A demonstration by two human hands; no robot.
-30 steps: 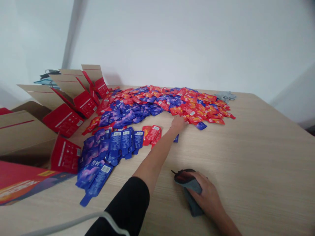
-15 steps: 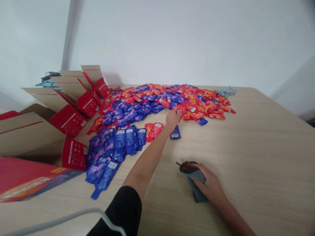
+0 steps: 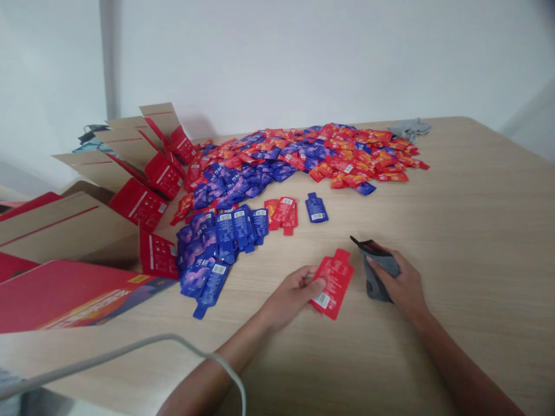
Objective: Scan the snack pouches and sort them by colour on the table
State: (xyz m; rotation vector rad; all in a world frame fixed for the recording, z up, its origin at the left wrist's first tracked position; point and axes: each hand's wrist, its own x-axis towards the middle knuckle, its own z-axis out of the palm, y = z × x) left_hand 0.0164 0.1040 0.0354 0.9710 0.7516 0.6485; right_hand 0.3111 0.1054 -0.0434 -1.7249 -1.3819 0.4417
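At nine o'clock on the pale wooden table stand open cardboard boxes with red flaps, and a flat red carton lies nearer the person. Just right of them, a fanned row of blue foil sachets leads toward twelve o'clock, where a mixed heap of red and blue sachets spreads across the far side. Between row and heap lie a few small red sachets and a lone blue sachet.

Toward six o'clock the left hand pinches a red spouted sachet by its lower left edge, thumb on top, and the sachet hangs tilted just above the table. Just beside it, at about four o'clock, the right hand has its fingers curled over a dark grey cloth, gripping it against the wood. A light grey rag lies at one o'clock past the heap.

The step in hand looks like one sachet picked out and held next to the cloth. The sachet is thin and flat, so further handling calls for a firm pinch and for the cloth closing the small gap.

Half a second ago the left arm was stretched out to the heap's near edge. It is now drawn back with the sachet, while the right hand has kept to the cloth.
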